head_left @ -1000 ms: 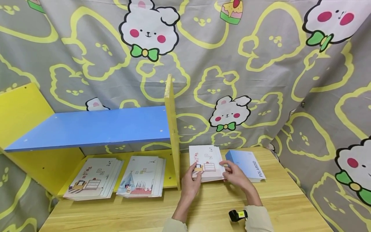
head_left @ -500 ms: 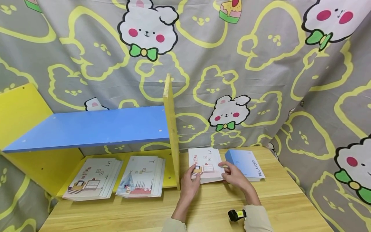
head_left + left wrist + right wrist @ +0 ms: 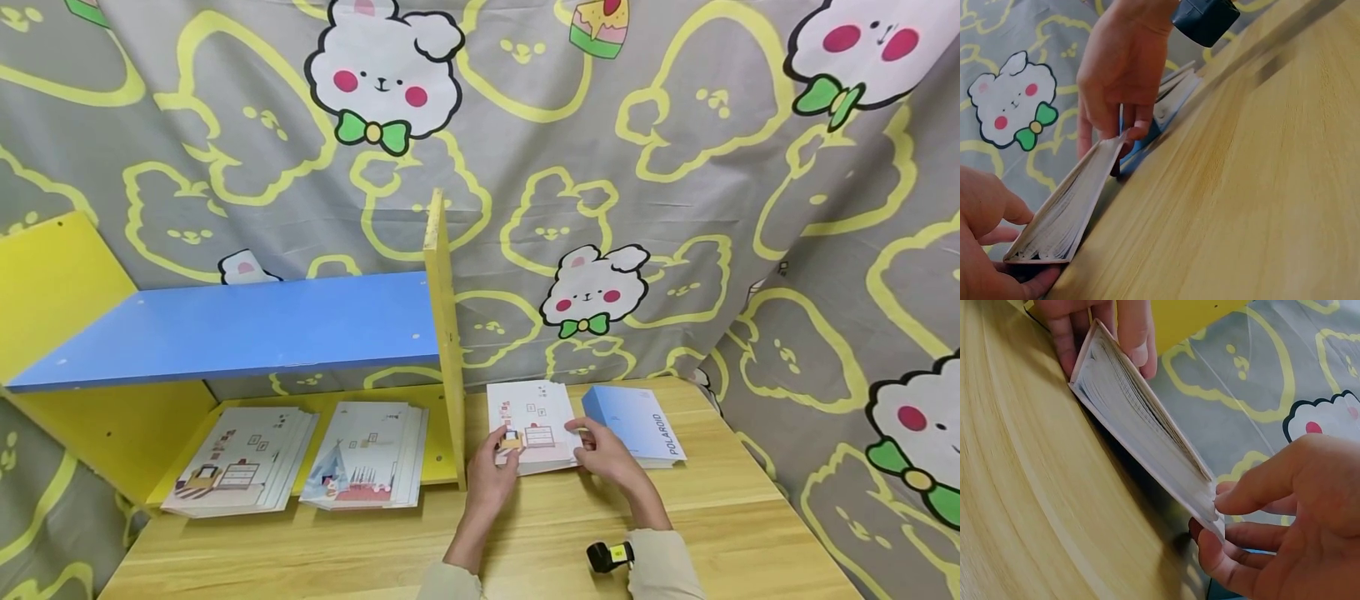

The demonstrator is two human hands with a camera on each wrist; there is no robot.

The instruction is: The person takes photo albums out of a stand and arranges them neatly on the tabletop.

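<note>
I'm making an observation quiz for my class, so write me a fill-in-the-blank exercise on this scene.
1. In the head view, the white book gripped by the left hand and right hand is to the ____ of the blue book.
2. The large word on the blue book reads ____.
3. The upper shelf board is coloured ____.
4. The white cartoon animal nearest the hands wears a ____ bow tie.

Missing words: left; POLAROID; blue; green.

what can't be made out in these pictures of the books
- White book, underside: faces down in the head view, hidden by the book itself.
- Blue book, near left corner: behind the right hand in the head view.
- Label on the wrist device, head view: too small to read.
- Yellow side panel, head view: cut off by the left edge.
</note>
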